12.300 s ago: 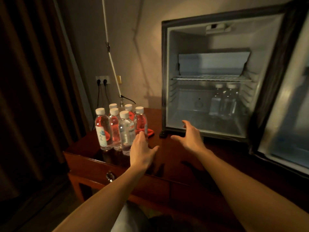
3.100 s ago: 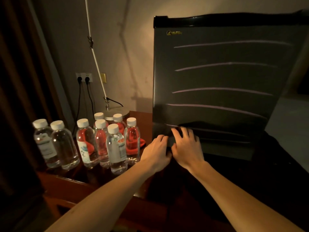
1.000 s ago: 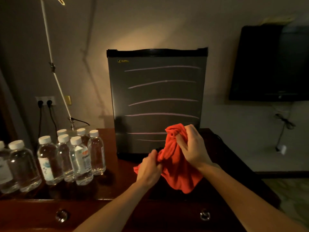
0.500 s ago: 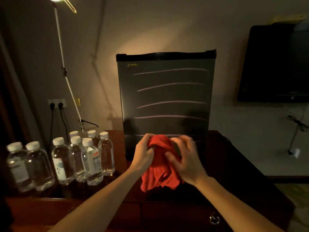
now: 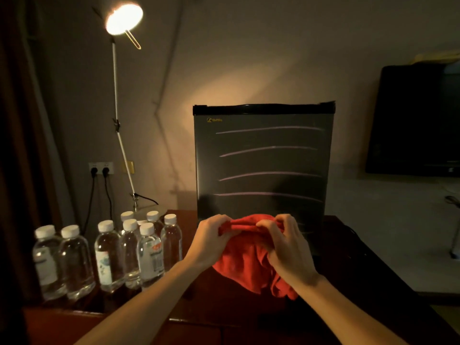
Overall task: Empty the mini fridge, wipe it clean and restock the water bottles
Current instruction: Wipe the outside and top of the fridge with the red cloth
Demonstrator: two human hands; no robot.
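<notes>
Clear plastic white-capped water bottles (image 5: 112, 255) stand grouped at the left of the dark wooden table (image 5: 368, 275); left hand (image 5: 209, 241) and right hand (image 5: 286, 247) both grip a bunched red cloth (image 5: 246, 267) before the shut black mini fridge (image 5: 263, 165); wiping step in hand; door needs opening next.

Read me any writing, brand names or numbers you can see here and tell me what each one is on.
Mini fridge door, top left corner: a small yellow brand badge, too blurred to read.
Water bottles on the wooden desk: printed labels, text too small and dim to read.
Red cloth held by the left hand and right hand: no writing visible.
</notes>
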